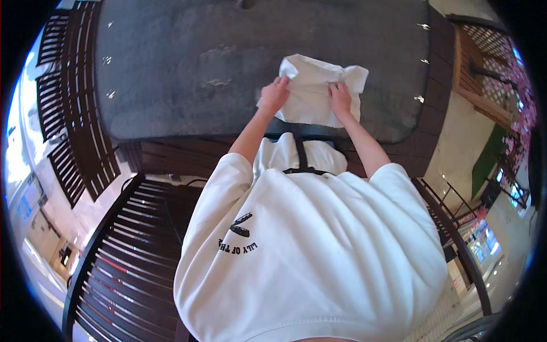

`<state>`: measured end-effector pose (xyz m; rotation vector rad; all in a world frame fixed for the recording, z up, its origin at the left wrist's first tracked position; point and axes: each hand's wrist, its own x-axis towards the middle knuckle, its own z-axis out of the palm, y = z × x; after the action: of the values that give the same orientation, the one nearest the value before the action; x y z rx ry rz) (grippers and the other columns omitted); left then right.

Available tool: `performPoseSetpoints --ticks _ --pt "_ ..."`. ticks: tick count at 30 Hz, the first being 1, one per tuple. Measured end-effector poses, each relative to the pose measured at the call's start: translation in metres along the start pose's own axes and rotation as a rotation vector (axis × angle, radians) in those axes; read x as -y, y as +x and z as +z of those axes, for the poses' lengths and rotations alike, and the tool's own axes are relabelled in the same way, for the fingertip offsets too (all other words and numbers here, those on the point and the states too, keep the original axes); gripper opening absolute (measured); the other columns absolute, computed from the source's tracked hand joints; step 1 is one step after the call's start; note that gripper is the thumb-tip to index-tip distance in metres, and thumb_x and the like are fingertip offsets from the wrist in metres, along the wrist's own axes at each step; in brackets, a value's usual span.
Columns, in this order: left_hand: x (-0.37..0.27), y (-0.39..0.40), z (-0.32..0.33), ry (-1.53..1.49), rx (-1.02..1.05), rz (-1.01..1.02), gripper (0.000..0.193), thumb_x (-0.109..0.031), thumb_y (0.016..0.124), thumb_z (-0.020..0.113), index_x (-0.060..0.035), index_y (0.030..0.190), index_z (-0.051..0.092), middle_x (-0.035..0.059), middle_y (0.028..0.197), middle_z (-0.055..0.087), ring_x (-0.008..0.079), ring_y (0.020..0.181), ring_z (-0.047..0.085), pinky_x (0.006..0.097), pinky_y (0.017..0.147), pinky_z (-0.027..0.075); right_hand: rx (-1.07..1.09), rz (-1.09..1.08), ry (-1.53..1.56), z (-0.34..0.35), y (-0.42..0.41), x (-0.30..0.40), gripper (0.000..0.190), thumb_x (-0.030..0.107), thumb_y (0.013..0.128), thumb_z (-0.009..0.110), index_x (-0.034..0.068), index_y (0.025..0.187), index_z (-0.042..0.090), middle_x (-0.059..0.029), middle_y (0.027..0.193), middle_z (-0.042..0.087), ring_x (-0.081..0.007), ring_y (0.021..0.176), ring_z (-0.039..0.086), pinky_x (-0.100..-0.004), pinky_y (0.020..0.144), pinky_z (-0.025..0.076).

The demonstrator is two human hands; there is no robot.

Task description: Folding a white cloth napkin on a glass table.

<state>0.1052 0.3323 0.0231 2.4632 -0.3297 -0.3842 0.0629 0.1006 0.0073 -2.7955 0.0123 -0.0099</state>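
A white cloth (310, 94), creased and partly folded over, lies on a dark grey table mat (171, 85) close to the mat's near edge. My left hand (275, 95) grips the cloth's left side, fingers curled at a turned-over corner. On the right part of the cloth, my right hand (340, 100) has its fingers bent onto a fold, pinching the fabric. The cloth's far right corner sticks out beyond my right hand. What lies under the cloth is hidden.
The brown wooden table edge (183, 156) runs between me and the mat. Slatted dark benches (128, 239) stand at the left and lower left. Shiny marks show on the mat. A wooden lattice fence (474, 64) with pink blossoms is at the far right.
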Motion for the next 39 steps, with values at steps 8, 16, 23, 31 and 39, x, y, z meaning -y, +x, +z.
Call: performPoseSetpoints --ticks 8,16,23,31,39 --pt "0.159 -0.113 -0.11 0.087 -0.264 -0.604 0.036 -0.017 0.071 0.047 -0.0099 0.106 0.044 0.0133 0.093 0.054 0.0344 0.081 0.055 0.0458 0.067 0.043 0.394 -0.39 0.278 0.078 0.056 0.222 0.013 0.007 0.069 0.05 0.01 0.081 0.055 -0.0088 0.086 0.052 -0.0265 0.089 0.05 -0.0361 0.072 0.044" --pt "0.148 -0.132 -0.093 0.121 -0.26 -0.76 0.033 -0.019 0.072 0.049 -0.0057 0.101 0.042 0.0137 0.094 0.053 0.0344 0.083 0.054 0.045 0.068 0.043 0.466 -0.408 0.125 0.077 0.045 0.225 0.016 0.019 0.075 0.048 0.012 0.086 0.057 -0.0096 0.096 0.054 -0.0262 0.092 0.052 -0.0363 0.074 0.045" --pt "0.024 -0.059 0.003 0.116 -0.323 -0.56 0.031 -0.022 0.071 0.05 -0.007 0.098 0.043 0.0114 0.089 0.052 0.033 0.076 0.055 0.0444 0.062 0.044 0.324 -0.185 0.149 0.006 0.014 0.06 0.009 0.012 0.07 0.051 0.01 0.077 0.057 -0.0093 0.088 0.053 -0.0267 0.091 0.051 -0.037 0.073 0.045" --pt "-0.141 0.001 0.123 -0.125 -0.067 -0.278 0.024 -0.018 0.07 0.051 -0.0083 0.09 0.042 0.013 0.084 0.053 0.0344 0.078 0.054 0.0441 0.063 0.043 0.138 0.146 0.097 -0.064 -0.066 -0.147 0.002 0.006 0.067 0.049 0.008 0.067 0.049 -0.0098 0.075 0.05 -0.0274 0.082 0.05 -0.0375 0.064 0.041" --pt "-0.185 0.011 0.145 -0.233 0.205 -0.103 0.021 -0.015 0.066 0.054 -0.0074 0.082 0.043 0.0124 0.077 0.055 0.033 0.075 0.054 0.043 0.062 0.042 0.053 0.293 -0.016 -0.084 -0.099 -0.195 0.005 0.002 0.066 0.048 0.006 0.069 0.049 -0.0117 0.073 0.048 -0.0301 0.079 0.048 -0.0388 0.064 0.04"
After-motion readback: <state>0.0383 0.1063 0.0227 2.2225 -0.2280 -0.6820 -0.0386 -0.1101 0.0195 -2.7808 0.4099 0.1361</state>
